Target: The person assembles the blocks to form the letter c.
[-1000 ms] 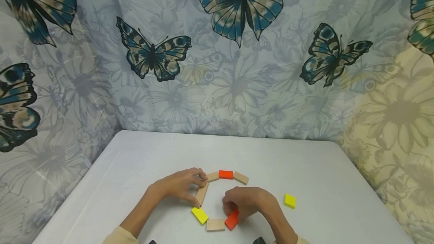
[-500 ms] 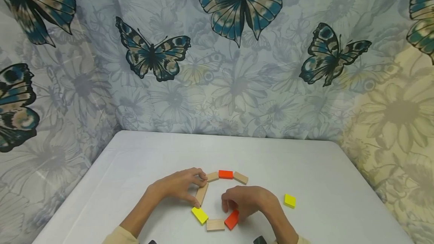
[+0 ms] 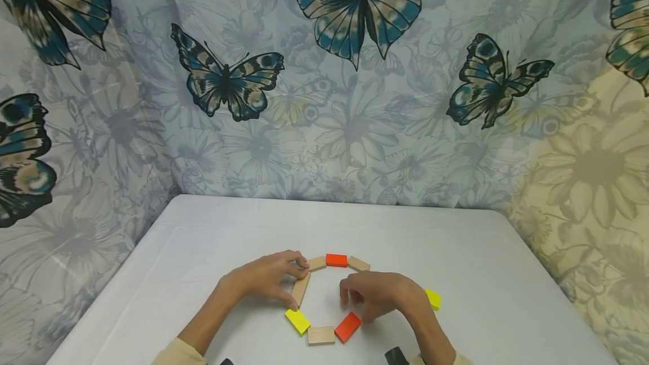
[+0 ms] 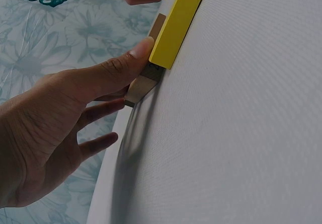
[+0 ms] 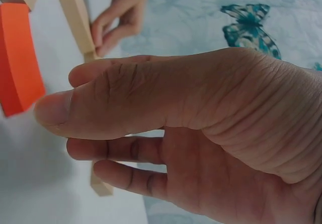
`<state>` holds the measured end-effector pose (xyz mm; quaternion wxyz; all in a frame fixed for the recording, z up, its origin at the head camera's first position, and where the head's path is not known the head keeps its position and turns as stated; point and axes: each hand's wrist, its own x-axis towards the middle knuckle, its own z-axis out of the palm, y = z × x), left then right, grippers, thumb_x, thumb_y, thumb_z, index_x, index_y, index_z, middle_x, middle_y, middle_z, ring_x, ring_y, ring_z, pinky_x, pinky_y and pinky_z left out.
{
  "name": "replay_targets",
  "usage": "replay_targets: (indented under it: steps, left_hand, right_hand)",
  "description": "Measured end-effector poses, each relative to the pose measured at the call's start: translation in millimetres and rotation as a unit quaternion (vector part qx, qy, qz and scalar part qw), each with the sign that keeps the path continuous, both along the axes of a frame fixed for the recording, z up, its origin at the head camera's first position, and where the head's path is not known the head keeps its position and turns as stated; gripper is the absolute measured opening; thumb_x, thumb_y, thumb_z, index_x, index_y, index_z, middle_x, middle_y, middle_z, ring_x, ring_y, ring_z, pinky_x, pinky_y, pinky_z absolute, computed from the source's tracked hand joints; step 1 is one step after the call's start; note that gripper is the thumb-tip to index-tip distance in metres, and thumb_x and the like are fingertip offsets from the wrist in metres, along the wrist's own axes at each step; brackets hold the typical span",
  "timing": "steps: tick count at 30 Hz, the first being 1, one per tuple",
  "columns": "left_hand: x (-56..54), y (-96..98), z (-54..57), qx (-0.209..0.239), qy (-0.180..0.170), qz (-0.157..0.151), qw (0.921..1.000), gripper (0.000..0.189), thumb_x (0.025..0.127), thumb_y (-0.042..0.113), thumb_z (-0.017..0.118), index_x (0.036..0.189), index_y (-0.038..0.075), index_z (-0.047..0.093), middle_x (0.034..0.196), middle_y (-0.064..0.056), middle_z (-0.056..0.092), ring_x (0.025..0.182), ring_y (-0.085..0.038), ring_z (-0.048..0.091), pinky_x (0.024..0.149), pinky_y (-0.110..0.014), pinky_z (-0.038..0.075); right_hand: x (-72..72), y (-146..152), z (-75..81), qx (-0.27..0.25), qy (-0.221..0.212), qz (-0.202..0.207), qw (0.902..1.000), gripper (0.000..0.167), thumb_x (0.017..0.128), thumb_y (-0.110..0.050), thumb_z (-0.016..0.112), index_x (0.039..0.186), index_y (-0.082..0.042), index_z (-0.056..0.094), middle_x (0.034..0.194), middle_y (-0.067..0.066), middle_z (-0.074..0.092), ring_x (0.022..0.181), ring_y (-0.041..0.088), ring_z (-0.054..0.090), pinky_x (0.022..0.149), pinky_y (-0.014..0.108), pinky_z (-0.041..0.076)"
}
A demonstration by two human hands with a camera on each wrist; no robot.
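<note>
Wooden and coloured blocks form a ring, its right side a gap. My left hand holds a plain wooden block at the ring's left side, thumb at the near end and fingertips at the far end. Touching distance from that thumb lies a yellow block. My right hand is just off the red block at the near right, its fingers loosely bent and nothing in them. In the right wrist view the thumb tip is beside that red block.
A plain block lies at the near side of the ring. At the far side are a second red block and plain blocks. Another yellow block sits at the right, partly behind the right wrist. Butterfly-patterned cloth walls surround the white table.
My right hand has let go of the near red block and moved up and to the right, now overlapping the loose yellow block. My left hand stays at the wooden block.
</note>
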<state>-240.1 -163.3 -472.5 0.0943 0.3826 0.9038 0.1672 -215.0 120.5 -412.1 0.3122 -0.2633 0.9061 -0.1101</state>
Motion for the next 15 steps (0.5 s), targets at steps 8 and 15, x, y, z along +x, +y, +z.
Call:
replay_targets:
  steps: [8, 15]
  left_hand:
    - [-0.6, -0.5, 0.6, -0.002, 0.003, -0.007, 1.0000, 0.070, 0.077, 0.052, 0.089, 0.135, 0.015, 0.072, 0.143, 0.003, 0.060, 0.137, -0.019, 0.058, 0.119, -0.038, 0.051]
    - [-0.7, -0.7, 0.1, 0.001, 0.008, -0.008, 0.9999, 0.070, 0.077, 0.052, 0.088, 0.134, 0.015, 0.072, 0.144, 0.002, 0.060, 0.137, -0.020, 0.058, 0.119, -0.039, 0.051]
  right_hand:
    - [-2.8, 18.7, 6.5, -0.013, -0.002, -0.055, 0.9984, 0.036, 0.082, 0.005, 0.082, 0.096, -0.023, 0.065, 0.091, 0.000, 0.062, 0.084, 0.012, 0.054, 0.072, 0.027, 0.048]
    - [-8.0, 35.3, 8.9, -0.015, 0.006, -0.090, 0.9958, 0.031, 0.085, 0.007, 0.077, 0.096, -0.019, 0.065, 0.091, 0.003, 0.062, 0.084, 0.017, 0.055, 0.072, 0.033, 0.049]
